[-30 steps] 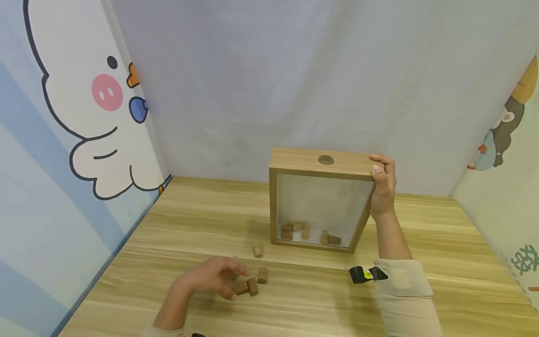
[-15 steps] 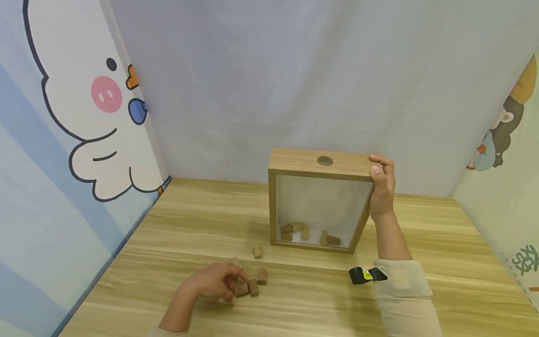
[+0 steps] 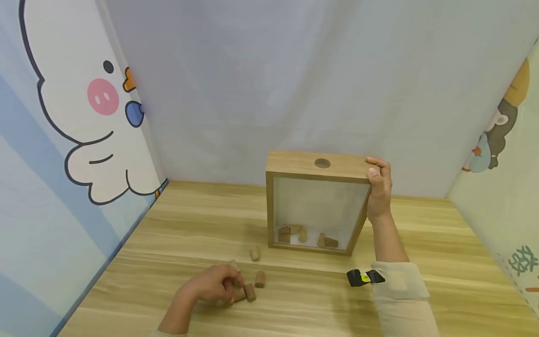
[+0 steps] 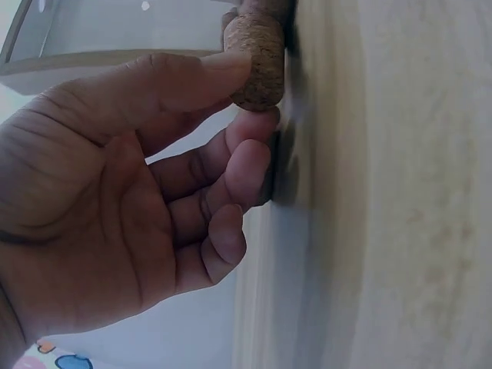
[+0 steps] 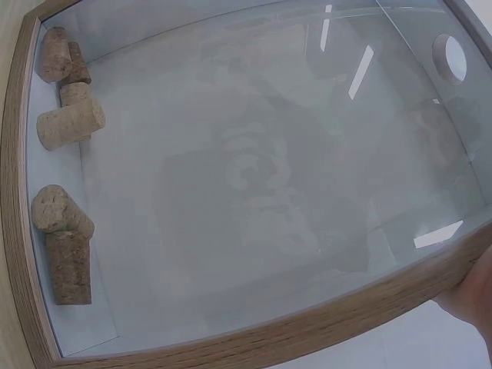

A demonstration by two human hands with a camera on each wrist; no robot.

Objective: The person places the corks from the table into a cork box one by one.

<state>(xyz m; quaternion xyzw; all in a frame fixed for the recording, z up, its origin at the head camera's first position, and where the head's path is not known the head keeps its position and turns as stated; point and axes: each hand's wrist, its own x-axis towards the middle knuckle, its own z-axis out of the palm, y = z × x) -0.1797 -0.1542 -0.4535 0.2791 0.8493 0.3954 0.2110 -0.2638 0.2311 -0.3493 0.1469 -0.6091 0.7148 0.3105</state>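
Observation:
My left hand (image 3: 212, 284) is low over the table among several loose corks. In the left wrist view its thumb and index finger pinch a cork (image 4: 260, 65) close to the tabletop, with the other fingers half curled below. A cork (image 3: 250, 292) lies just right of that hand, another (image 3: 260, 279) a little farther right, and a third (image 3: 254, 253) nearer the box. Upright on the table stands a wooden-framed box (image 3: 310, 175) with a clear front and a round hole (image 3: 322, 163) on top. My right hand (image 3: 380, 189) grips its upper right corner, thumb on the top.
Several corks (image 5: 71, 123) lie inside the box along its bottom. The wood-grain table (image 3: 202, 210) ends at a pale curtain (image 3: 236, 93) behind the box. Cartoon-printed walls (image 3: 76, 140) border both sides.
My left hand has lowered slightly among the corks, and its spread thumb and fingers have come together on one. My right hand keeps its grip on the box. The head view has shifted slightly.

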